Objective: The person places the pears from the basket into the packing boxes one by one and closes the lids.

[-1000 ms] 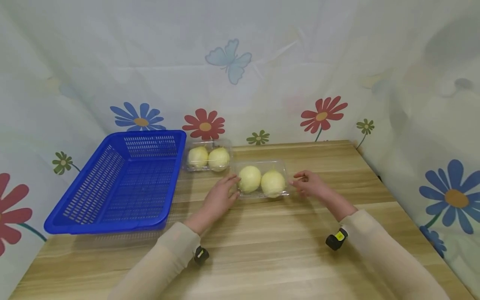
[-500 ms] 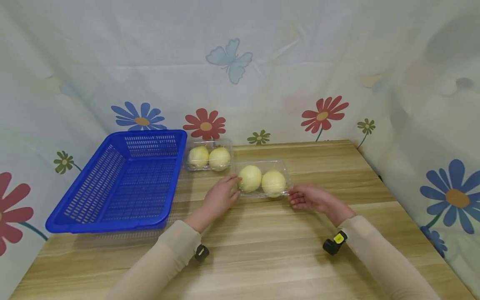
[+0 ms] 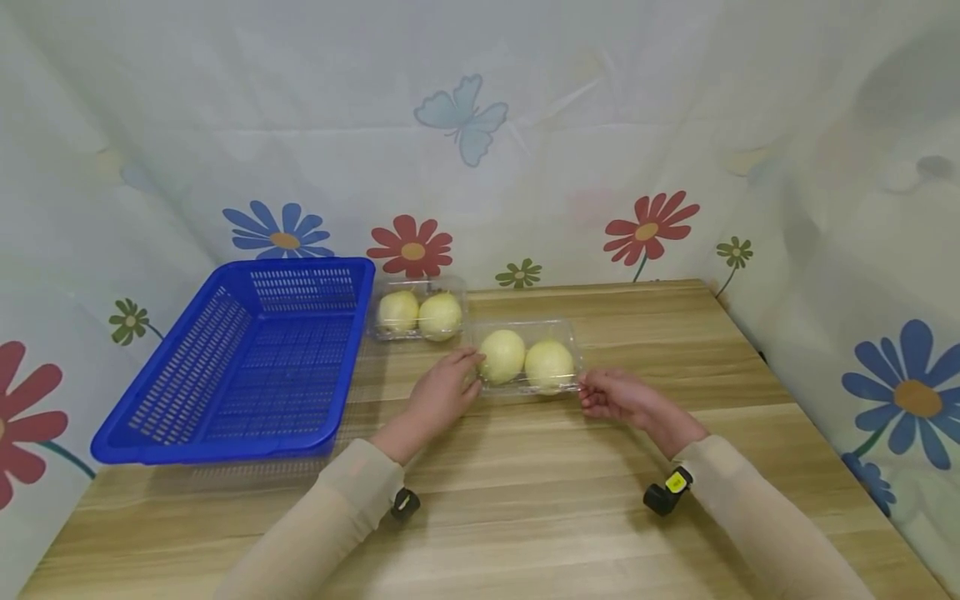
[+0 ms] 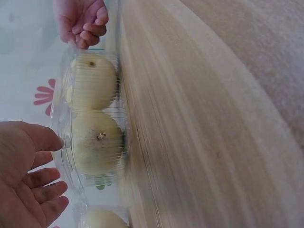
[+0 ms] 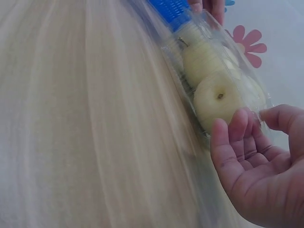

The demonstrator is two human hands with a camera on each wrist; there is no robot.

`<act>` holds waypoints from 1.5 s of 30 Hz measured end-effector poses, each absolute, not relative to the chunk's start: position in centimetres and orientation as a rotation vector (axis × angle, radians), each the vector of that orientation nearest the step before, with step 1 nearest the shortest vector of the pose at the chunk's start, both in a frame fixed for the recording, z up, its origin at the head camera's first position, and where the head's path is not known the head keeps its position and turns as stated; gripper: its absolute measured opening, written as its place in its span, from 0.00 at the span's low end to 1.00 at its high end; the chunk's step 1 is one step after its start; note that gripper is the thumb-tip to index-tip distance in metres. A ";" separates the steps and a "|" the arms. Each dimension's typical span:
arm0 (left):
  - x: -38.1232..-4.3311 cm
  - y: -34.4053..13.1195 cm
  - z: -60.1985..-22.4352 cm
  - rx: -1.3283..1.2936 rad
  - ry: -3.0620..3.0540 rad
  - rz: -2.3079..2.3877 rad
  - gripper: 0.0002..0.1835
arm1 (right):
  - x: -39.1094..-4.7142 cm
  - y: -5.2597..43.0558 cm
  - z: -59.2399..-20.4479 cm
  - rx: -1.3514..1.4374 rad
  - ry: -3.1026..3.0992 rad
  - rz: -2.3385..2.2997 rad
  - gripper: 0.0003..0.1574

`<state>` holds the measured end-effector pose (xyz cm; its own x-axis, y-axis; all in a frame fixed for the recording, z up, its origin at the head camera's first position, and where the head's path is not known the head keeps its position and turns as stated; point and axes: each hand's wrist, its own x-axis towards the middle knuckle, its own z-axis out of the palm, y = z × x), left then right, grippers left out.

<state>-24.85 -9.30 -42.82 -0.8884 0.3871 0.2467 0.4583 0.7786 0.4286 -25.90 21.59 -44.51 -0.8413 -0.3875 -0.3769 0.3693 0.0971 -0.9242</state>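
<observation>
A clear plastic clamshell box point(image 3: 525, 325) with two pale yellow pears point(image 3: 502, 357) lies on the wooden table between both hands. My left hand point(image 3: 444, 389) rests at the box's left end. In the left wrist view the thumb touches the rim and the other fingers extend loosely beside it. At the near right corner, my right hand point(image 3: 618, 398) pinches the plastic rim between thumb and index finger; its other fingers curl loosely, as the right wrist view shows. The lid looks closed.
A second clear box point(image 3: 420, 287) with two pears stands behind and to the left. Beside it on the left is a blue plastic basket point(image 3: 333, 417) with slotted sides. A flowered cloth point(image 3: 562, 167) hangs behind the wooden table point(image 3: 525, 508).
My right hand has come down and toward me along the box's right end, and its thumb and index finger have taken hold of the near corner. The left hand and box have barely moved.
</observation>
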 end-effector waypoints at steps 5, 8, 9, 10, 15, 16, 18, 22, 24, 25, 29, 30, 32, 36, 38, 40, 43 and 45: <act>-24.6 -9.4 -42.7 -0.669 -2.847 -0.754 0.24 | -25.6 21.4 -44.5 0.006 1.806 -1.842 0.13; -24.2 -9.5 -42.8 -0.661 -2.852 -0.774 0.25 | -25.3 21.3 -44.6 0.000 1.777 -1.873 0.14; -24.0 -9.6 -42.8 -0.657 -2.845 -0.786 0.25 | -25.2 21.2 -44.6 0.000 1.763 -1.887 0.14; -23.7 -9.6 -42.8 -0.656 -2.835 -0.800 0.24 | -25.1 21.1 -44.7 -0.003 1.750 -1.902 0.14; -21.5 -10.0 -41.8 -0.671 -2.780 -0.874 0.17 | -24.9 20.6 -44.8 -0.013 1.706 -1.964 0.12; -21.1 -10.2 -41.5 -0.679 -2.778 -0.882 0.16 | -24.8 20.6 -44.8 -0.010 1.707 -1.972 0.12; -20.3 -10.6 -41.1 -0.698 -2.767 -0.880 0.15 | -24.8 20.5 -44.8 -0.010 1.711 -1.985 0.12; -18.8 -11.9 -40.8 -0.737 -2.723 -0.830 0.13 | -24.7 20.2 -44.9 -0.004 1.721 -2.016 0.13; -18.0 -12.6 -40.7 -0.749 -2.691 -0.783 0.12 | -24.7 20.0 -44.9 0.001 1.727 -2.028 0.13; -17.6 -12.9 -40.6 -0.750 -2.679 -0.760 0.12 | -24.7 19.9 -44.9 0.008 1.728 -2.035 0.12; -16.4 -13.9 -40.1 -0.734 -2.658 -0.678 0.11 | -24.7 19.8 -44.8 0.022 1.741 -2.051 0.13; -16.2 -14.1 -39.9 -0.728 -2.661 -0.670 0.11 | -24.8 19.7 -44.8 0.026 1.745 -2.055 0.13; -15.8 -14.4 -39.6 -0.716 -2.672 -0.655 0.11 | -24.9 19.7 -44.8 0.038 1.752 -2.064 0.14; -15.4 -14.8 -39.0 -0.691 -2.687 -0.620 0.11 | -25.3 19.8 -44.7 0.061 1.771 -2.079 0.15; -15.3 -14.9 -38.9 -0.684 -2.690 -0.599 0.11 | -25.5 19.8 -44.6 0.066 1.783 -2.077 0.15; -15.3 -15.1 -38.9 -0.679 -2.694 -0.583 0.11 | -25.6 19.8 -44.5 0.064 1.794 -2.070 0.16; -15.2 -15.2 -38.9 -0.680 -2.704 -0.569 0.11 | -25.9 19.8 -44.5 0.066 1.796 -2.069 0.17; -15.2 -15.3 -39.0 -0.679 -2.709 -0.559 0.10 | -26.1 19.8 -44.5 0.072 1.786 -2.076 0.18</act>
<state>-15.20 -15.28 -38.99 -0.8461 0.3869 0.3667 0.5004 0.8135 0.2962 -26.08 19.81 -44.49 -0.9188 -0.2638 -0.2936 0.3297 -0.1040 -0.9383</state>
